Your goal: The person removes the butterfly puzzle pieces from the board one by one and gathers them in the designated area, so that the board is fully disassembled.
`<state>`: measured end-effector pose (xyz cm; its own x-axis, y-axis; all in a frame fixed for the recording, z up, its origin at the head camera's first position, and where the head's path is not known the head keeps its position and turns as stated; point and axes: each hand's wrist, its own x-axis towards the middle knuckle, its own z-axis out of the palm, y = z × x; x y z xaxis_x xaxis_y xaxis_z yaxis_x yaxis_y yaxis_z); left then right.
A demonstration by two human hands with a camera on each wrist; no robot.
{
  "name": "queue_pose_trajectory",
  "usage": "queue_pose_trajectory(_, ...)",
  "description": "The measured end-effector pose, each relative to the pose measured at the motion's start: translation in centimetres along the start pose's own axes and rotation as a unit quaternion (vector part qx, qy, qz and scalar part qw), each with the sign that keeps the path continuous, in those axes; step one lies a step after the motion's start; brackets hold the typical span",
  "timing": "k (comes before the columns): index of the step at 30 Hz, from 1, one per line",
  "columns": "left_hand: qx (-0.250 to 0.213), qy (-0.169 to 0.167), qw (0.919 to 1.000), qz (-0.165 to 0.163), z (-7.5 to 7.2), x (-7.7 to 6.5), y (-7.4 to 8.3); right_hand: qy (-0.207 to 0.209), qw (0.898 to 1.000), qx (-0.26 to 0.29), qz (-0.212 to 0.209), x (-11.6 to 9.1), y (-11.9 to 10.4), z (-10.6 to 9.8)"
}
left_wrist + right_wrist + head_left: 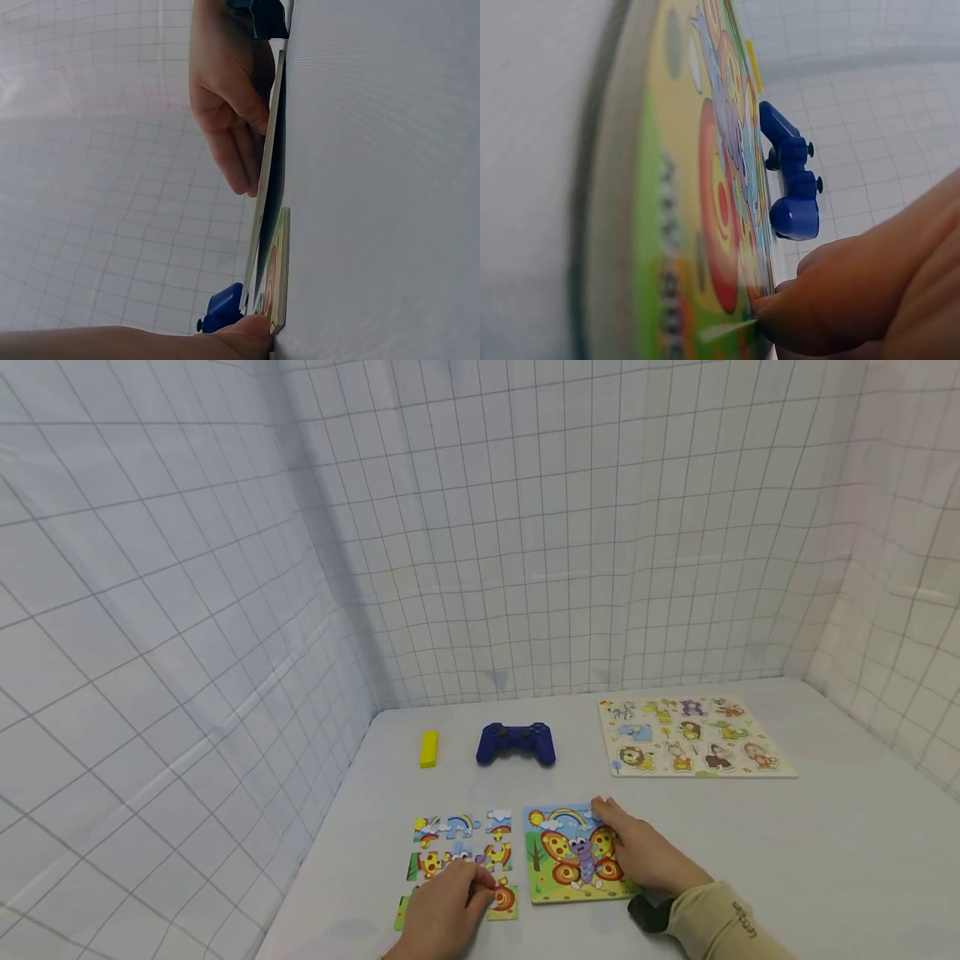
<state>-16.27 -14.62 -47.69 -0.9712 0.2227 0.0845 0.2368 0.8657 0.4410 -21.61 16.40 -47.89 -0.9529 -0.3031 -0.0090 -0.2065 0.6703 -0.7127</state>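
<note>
My left hand [442,906] is over a loose jigsaw of a butterfly, its thumb and fingers pinching the edge of the lower-right puzzle piece [505,903]. In the left wrist view that puzzle piece [279,281] appears edge-on at the thumb. Just to the right lies a square butterfly puzzle board [577,877] with a matching picture. My right hand [648,856] holds this board by its right side. A dark gap shows beneath the board [264,180] in the left wrist view. The left hand covers some of the lower puzzle pieces.
Several other puzzle pieces [498,827] lie in loose rows. Behind them are a yellow block [428,749] and a blue game controller [516,743]. An animal puzzle board [697,735] lies at the back right. Gridded white curtains [525,527] stand around the table.
</note>
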Motion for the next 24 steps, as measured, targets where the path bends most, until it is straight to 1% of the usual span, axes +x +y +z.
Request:
queue_pose_trajectory(8,0.004,0.001,1.0000,-0.009,0.04,0.05,0.07,0.005,1.000,-0.006,-0.003,-0.02,-0.01,-0.02)
queue_pose_trajectory(13,0.010,0.000,0.9999,-0.009,0.01,0.17,0.05,0.001,1.000,0.000,0.001,0.03,-0.08,-0.07)
queue_pose_trajectory(19,0.024,0.002,0.9996,0.011,-0.36,0.27,0.01,0.006,1.000,-0.001,0.002,0.16,0.04,0.05)
queue_pose_trajectory(21,0.032,0.014,0.9991,0.023,-0.31,0.11,0.05,0.008,1.000,0.001,0.005,0.16,0.11,0.22)
queue_pose_trajectory(23,0.037,0.046,0.9977,0.033,-0.19,-0.09,0.16,0.009,1.000,0.003,0.008,0.09,0.15,0.40)
queue_pose_trajectory(24,0.038,0.069,0.9962,0.037,-0.13,-0.16,0.26,0.010,1.000,0.002,0.009,0.03,0.16,0.48)
